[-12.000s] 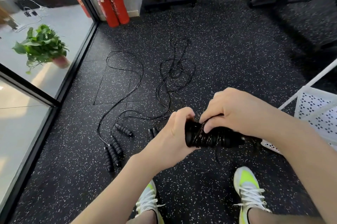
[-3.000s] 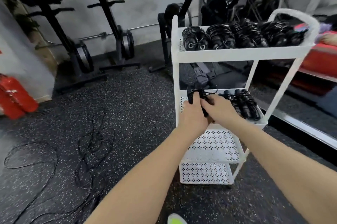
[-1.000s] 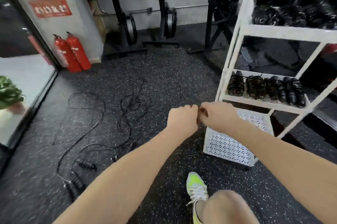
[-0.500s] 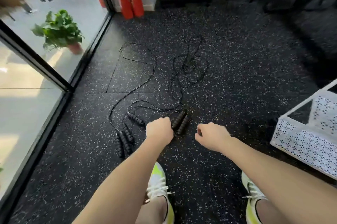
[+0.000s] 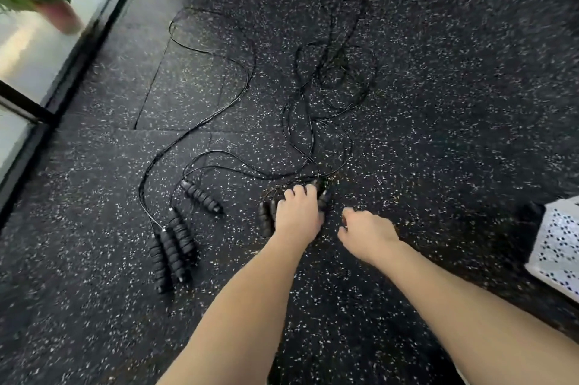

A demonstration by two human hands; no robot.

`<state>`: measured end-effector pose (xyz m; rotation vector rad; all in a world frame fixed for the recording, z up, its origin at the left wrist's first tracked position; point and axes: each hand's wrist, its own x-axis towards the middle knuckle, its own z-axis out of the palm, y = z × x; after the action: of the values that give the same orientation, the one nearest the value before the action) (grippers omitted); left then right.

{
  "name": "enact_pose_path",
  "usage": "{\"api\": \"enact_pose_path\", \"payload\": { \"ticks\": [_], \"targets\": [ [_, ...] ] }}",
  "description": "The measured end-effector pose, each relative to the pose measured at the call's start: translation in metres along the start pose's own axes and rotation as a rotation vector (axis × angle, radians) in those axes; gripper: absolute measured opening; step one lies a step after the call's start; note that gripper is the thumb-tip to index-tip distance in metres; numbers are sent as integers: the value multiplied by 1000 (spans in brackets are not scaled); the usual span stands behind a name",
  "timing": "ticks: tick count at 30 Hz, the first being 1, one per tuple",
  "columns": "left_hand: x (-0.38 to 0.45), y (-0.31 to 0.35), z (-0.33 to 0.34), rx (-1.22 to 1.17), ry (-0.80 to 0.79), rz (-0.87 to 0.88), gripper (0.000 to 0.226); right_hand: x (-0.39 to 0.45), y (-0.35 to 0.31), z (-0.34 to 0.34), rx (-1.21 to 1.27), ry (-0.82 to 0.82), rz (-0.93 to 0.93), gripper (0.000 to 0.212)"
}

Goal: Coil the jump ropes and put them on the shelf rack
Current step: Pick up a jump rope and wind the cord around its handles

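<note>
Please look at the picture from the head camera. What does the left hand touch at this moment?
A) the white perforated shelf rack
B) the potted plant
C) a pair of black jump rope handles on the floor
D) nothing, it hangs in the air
C: the left hand lies on the pair of black handles on the speckled floor, its fingers curled over them, while the right hand beside it holds nothing.

a single head-worn view looks steeply down and forward from above the person's own forearms, close over the speckled floor (image 5: 438, 86). a glass wall (image 5: 28, 71) runs along its left edge, and a white rack corner (image 5: 557, 246) clips the right edge.
</note>
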<state>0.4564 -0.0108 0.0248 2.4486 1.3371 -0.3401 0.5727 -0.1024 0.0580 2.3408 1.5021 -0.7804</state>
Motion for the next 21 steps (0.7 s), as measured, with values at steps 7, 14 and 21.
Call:
{"api": "enact_pose_path", "payload": {
  "ticks": [7, 14, 21],
  "targets": [
    [50, 6, 56, -74, -112, -106, 95, 36, 18, 21, 9, 0, 0, 35],
    [60, 10, 79, -98, -186, -212, 104, 41, 35, 35, 42, -9, 14, 30],
    [69, 17, 80, -159, -243, -281, 115, 40, 44, 37, 74, -27, -3, 29]
  ]
}}
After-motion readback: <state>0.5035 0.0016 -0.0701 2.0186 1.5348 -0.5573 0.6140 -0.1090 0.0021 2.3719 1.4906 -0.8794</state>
